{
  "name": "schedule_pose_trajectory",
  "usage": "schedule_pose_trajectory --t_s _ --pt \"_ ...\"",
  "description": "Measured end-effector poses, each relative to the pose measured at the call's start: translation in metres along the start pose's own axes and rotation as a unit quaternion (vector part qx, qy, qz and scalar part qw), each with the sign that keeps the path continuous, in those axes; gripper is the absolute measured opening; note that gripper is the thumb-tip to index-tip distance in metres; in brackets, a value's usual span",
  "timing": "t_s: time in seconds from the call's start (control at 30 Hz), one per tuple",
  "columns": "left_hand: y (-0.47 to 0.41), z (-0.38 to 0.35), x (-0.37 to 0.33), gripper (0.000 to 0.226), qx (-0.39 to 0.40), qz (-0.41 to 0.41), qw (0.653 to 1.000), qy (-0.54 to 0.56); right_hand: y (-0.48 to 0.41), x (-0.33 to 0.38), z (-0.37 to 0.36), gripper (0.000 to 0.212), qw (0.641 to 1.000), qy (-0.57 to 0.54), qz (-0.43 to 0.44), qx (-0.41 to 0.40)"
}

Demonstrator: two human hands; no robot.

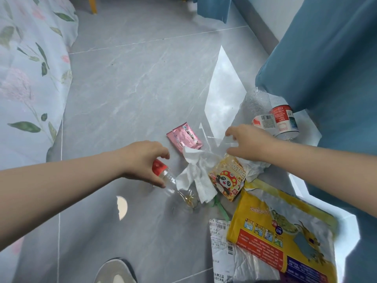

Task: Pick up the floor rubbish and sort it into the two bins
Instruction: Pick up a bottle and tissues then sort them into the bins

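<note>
Left hand (142, 160) curled round the neck of the clear bottle (177, 188) lying on the floor (122, 88); right hand (248, 144) hovered spread and empty nearby. The bottle looked light, slippery and crushable, so the neck suited.

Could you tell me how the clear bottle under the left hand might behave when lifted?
The clear plastic bottle looks nearly empty, with only yellowish dregs, so it is probably light. Lying sideways on the smooth tile floor, it may roll if nudged. Its thin walls could dent where the left hand holds it.
</note>
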State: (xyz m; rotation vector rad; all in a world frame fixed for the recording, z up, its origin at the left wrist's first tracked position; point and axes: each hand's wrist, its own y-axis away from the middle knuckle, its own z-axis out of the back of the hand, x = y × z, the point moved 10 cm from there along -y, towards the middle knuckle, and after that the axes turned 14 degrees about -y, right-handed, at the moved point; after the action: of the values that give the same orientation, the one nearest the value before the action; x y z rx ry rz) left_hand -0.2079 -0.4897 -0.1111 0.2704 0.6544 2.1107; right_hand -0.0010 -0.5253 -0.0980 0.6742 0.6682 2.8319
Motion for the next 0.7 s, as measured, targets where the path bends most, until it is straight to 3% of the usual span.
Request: schedule_pose_trajectory --t_s 0.13,0.27,0.37,0.53,0.7 --pt "-0.003 -0.014 -0.009 0.063 0.014 -0.046 0.997 -0.062 0.005 0.018 -0.028 0.105 0.991 0.052 0.06 0.109" --pt "-0.005 -0.027 -0.012 0.057 0.026 -0.065 0.993 -0.095 0.003 0.043 -0.052 0.115 0.957 0.183 0.181 0.134" --pt "-0.007 -0.035 -0.013 0.062 0.046 -0.066 0.991 -0.102 -0.004 0.054 -0.07 0.117 0.938 0.215 0.225 0.155" --pt "-0.007 -0.04 -0.008 0.065 0.046 -0.047 0.994 -0.082 -0.008 0.079 -0.089 0.095 0.919 0.214 0.292 0.153" --pt "-0.005 -0.044 -0.002 0.064 0.029 -0.03 0.998 -0.055 -0.012 0.08 -0.092 0.045 0.932 0.153 0.298 0.138"
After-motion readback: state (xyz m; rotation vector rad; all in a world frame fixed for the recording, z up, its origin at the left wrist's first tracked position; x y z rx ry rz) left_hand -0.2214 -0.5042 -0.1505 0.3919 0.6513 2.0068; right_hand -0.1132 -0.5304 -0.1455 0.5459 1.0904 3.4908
